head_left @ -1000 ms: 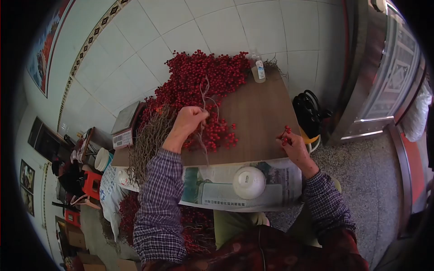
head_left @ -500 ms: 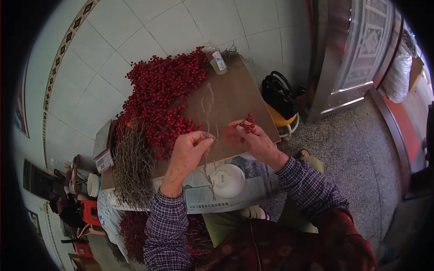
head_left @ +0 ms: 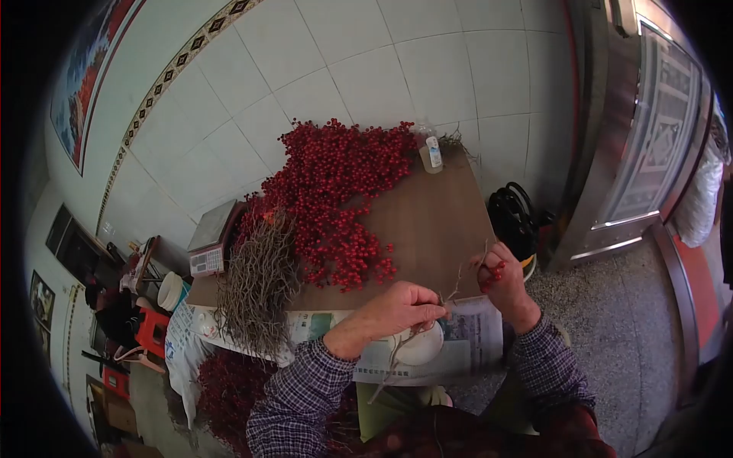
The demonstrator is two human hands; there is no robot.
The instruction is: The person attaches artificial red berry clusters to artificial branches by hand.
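Over the table's front edge, my left hand (head_left: 385,314) pinches a thin bare twig (head_left: 392,362) between thumb and fingers. The twig runs slantwise, its lower end below the newspaper and its upper tip close to my right hand (head_left: 510,286). That hand is closed on a small sprig of red berries (head_left: 495,272), whose stem is mostly hidden by the fingers. Under my left hand a white bowl (head_left: 424,348) sits on newspaper (head_left: 475,330). A large heap of red berry stems (head_left: 343,172) lies behind, beside a bundle of dry twigs (head_left: 259,286).
A clear bottle (head_left: 432,155) stands at the table's (head_left: 427,221) back corner. On the left is a weighing scale (head_left: 211,243). More berry stems (head_left: 229,389) are below the front edge. A black bag (head_left: 511,217) and a metal door (head_left: 626,145) are to the right.
The view has swung left and up, so the table appears shifted right. My left hand has moved right with the twig, now slanted. My right hand has gone right and curled more tightly around the berries.
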